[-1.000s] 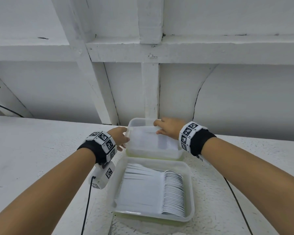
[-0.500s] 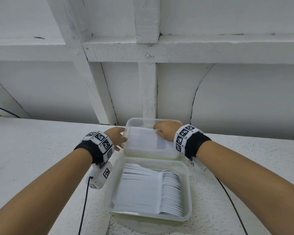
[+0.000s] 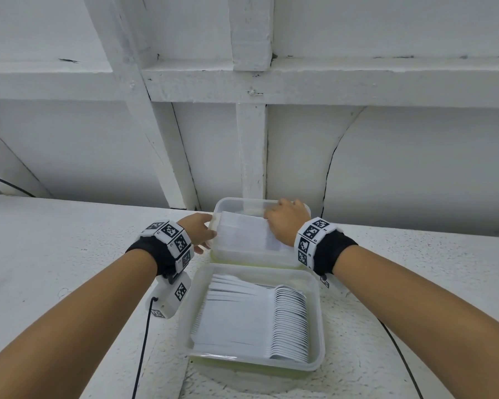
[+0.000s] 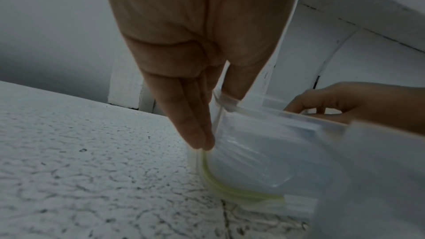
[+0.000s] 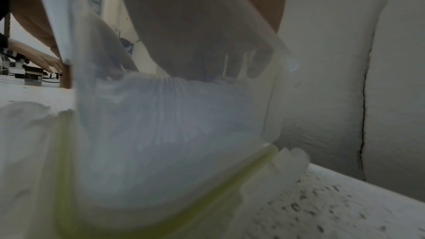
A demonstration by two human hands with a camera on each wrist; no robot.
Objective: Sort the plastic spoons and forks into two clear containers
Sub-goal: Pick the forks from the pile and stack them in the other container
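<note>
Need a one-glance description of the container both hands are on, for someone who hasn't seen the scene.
On the white textured table, against the white panelled wall, two clear containers sit one behind the other. The far container is the one by the wall, with the left hand at its left side and the right hand reaching inside. The near container shows a neat row of spoons and is untouched.

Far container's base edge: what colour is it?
Yellow-green, along the bottom of the far container; clearest in the left wrist view.
</note>
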